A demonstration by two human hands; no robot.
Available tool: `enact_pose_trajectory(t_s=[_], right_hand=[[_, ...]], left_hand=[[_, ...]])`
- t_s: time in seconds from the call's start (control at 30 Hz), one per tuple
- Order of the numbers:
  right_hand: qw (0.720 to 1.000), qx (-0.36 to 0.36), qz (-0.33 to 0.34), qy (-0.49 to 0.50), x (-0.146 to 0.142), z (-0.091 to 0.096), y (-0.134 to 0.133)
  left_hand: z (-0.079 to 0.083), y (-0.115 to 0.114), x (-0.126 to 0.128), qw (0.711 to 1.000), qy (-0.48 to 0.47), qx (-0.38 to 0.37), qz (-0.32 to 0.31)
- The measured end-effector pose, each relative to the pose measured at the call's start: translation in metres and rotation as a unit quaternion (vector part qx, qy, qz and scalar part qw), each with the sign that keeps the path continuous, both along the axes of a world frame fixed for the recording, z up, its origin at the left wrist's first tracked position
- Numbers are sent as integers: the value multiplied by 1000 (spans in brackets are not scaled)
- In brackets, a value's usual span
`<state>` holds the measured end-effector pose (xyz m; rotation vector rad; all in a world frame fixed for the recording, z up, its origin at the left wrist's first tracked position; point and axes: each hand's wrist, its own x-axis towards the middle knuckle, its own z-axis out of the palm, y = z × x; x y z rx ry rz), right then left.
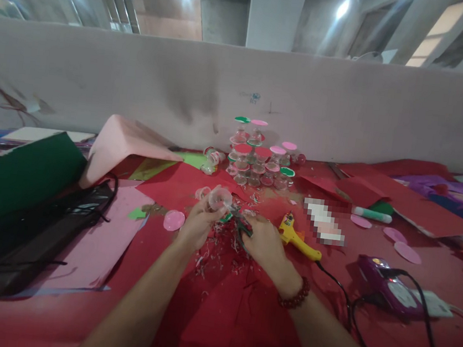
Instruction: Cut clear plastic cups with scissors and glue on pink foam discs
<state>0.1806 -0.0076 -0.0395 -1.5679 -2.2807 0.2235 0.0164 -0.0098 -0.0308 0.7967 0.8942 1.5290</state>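
Note:
My left hand [197,222] is closed around a small clear plastic cup [220,198], held just above the red paper-covered table [73,311]. My right hand [263,239], with a red bead bracelet on the wrist, is closed on a pair of scissors [241,223] whose blades point at the cup. Shredded paper scraps [217,247] lie under and between both hands. A pink paper disc [173,220] rests just left of my left hand. Behind the hands stands a stack of clear cups [260,157] capped with pink, red and green discs.
A yellow glue gun [297,237] lies right of my right hand, its black cord running to a purple device [388,283]. A dark green roll [13,182], black mesh bag [36,235] and pink paper [124,142] fill the left. A glue stick [371,214] and pink discs [401,243] lie right.

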Motion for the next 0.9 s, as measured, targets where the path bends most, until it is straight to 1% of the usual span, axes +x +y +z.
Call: enact_pose_trajectory(t_s=[0.07,0.13,0.2,0.23,0.27,0.3,0.37,0.4,0.43,0.47,0.5,0.57,0.63,0.7,0.77,0.8,0.83,0.9], right_hand=[[1000,2,1,-5,0,1,-1],[999,18,0,33,0,3,0],[990,25,2,135,1,5,3],[978,9,6,207,1,6,5],[958,-25,12,285,0,6,6],[929,-75,22,363,0,7,7],[853,-181,46,488,-3,7,8],[818,-218,55,530,-5,7,8],[792,-240,61,559,-6,7,7],[776,-246,64,578,-8,7,7],[769,-239,65,590,-9,6,7],[769,-207,63,601,-9,4,6],[784,-160,56,598,-9,1,7],[809,-104,44,577,-9,-2,7],[824,-71,40,561,-8,-3,6],[822,-77,42,563,-8,-3,6],[812,-97,48,573,-8,-2,6],[778,-154,69,605,-9,-1,5]], left_hand=[[-1,0,0,1000,17,9,-6],[-1,0,0,999,30,11,-14],[-1,-1,0,999,41,8,-25],[0,-1,1,999,43,7,-31],[0,-2,2,998,43,5,-39],[1,-3,3,998,41,3,-49],[1,-4,6,997,43,-2,-72],[1,-5,8,996,47,-4,-80],[1,-5,9,995,54,-4,-85],[1,-6,10,995,59,-1,-86],[1,-6,11,995,63,3,-83],[1,-7,12,995,61,11,-74],[2,-8,13,996,51,14,-75],[4,-8,13,996,45,15,-79],[6,-7,13,997,54,29,-54],[7,-7,12,996,68,42,-32],[7,-7,12,994,87,59,-5],[7,-7,11,984,144,94,40]])
